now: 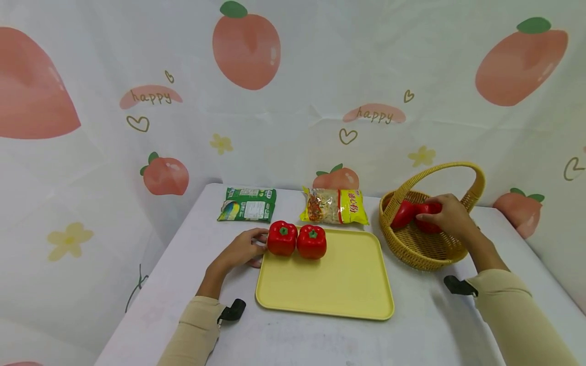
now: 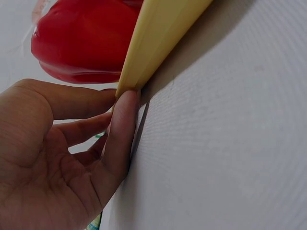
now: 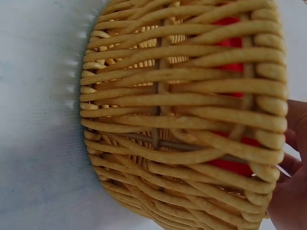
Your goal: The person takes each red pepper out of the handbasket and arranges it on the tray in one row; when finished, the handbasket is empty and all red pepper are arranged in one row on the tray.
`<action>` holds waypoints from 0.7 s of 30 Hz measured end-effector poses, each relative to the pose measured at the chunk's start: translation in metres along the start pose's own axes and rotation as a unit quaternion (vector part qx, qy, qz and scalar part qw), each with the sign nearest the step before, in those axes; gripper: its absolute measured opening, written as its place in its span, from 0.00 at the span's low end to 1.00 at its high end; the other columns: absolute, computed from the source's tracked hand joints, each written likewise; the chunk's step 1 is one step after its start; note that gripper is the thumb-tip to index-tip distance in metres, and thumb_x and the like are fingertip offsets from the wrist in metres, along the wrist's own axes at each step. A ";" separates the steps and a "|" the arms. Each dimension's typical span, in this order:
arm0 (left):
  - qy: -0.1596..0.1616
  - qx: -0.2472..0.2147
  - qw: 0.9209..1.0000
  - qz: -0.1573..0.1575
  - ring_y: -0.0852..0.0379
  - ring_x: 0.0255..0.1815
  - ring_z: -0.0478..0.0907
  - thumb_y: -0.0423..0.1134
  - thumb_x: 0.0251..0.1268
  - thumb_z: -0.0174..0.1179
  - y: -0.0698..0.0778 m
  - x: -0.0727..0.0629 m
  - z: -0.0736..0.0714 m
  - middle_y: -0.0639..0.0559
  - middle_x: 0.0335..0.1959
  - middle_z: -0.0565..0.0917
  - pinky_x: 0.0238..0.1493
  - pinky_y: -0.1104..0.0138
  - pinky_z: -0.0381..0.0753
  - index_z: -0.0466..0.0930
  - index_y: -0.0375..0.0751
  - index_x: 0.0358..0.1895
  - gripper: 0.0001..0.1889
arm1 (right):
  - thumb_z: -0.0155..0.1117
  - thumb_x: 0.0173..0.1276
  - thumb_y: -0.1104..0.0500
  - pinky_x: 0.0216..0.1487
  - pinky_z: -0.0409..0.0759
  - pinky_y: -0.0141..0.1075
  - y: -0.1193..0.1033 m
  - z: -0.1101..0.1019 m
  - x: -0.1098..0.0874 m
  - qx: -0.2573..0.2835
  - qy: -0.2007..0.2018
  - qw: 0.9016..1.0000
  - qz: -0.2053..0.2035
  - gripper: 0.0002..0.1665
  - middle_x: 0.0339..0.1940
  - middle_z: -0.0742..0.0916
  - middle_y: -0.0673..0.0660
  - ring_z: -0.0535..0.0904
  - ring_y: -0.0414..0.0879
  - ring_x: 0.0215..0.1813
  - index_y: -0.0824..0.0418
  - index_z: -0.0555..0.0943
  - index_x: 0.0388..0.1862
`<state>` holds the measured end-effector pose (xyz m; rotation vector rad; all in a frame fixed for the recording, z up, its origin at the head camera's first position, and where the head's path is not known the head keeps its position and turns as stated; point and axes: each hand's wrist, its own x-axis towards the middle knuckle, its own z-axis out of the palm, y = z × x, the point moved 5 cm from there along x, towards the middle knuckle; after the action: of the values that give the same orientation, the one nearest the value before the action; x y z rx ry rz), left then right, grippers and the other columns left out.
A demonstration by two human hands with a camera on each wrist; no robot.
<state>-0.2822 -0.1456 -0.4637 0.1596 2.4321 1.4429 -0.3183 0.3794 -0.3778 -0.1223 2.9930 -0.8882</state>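
Note:
Two red bell peppers, one on the left (image 1: 282,239) and one beside it (image 1: 312,243), stand side by side at the far left of a yellow tray (image 1: 348,274). My left hand (image 1: 244,247) pinches the tray's left rim between thumb and fingers, clearly seen in the left wrist view (image 2: 62,143). My right hand (image 1: 450,216) reaches under the handle of a wicker basket (image 1: 414,258) and grips a red bell pepper (image 1: 429,223) inside. Another red pepper (image 1: 403,215) lies against it in the basket. In the right wrist view the basket's woven wall (image 3: 182,100) hides most of that grip.
Behind the tray lie a green packet (image 1: 249,205) and a yellow packet with a see-through window (image 1: 334,206). The basket stands right of the tray, its tall handle (image 1: 450,165) arching over it. A printed cloth (image 1: 293,117) hangs behind the white table (image 1: 311,340).

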 end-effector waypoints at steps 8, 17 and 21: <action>0.003 -0.001 1.000 -0.002 0.50 0.47 0.83 0.33 0.67 0.62 -0.001 0.002 0.000 0.41 0.60 0.81 0.37 0.61 0.92 0.73 0.38 0.74 0.31 | 0.72 0.73 0.50 0.63 0.75 0.74 0.002 0.001 -0.002 -0.030 0.006 1.000 0.003 0.37 0.66 0.68 0.83 0.65 0.76 0.66 0.75 0.73 0.67; 0.000 -0.002 1.000 0.001 0.49 0.48 0.83 0.33 0.67 0.62 0.000 0.001 0.000 0.40 0.60 0.80 0.37 0.61 0.92 0.73 0.38 0.75 0.31 | 0.74 0.70 0.46 0.60 0.75 0.76 0.002 0.002 -0.007 -0.061 0.026 0.998 0.013 0.37 0.64 0.71 0.82 0.68 0.76 0.65 0.72 0.74 0.64; -0.003 -0.001 1.000 0.004 0.49 0.49 0.83 0.33 0.67 0.62 0.000 0.000 0.000 0.39 0.60 0.80 0.37 0.61 0.92 0.72 0.36 0.75 0.31 | 0.74 0.70 0.47 0.58 0.80 0.72 0.000 0.001 -0.012 -0.069 0.027 0.997 0.021 0.41 0.60 0.74 0.82 0.71 0.75 0.61 0.75 0.71 0.67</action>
<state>-0.2819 -0.1455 -0.4636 0.1717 2.4281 1.4468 -0.3065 0.3798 -0.3790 -0.0387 3.0925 -0.6920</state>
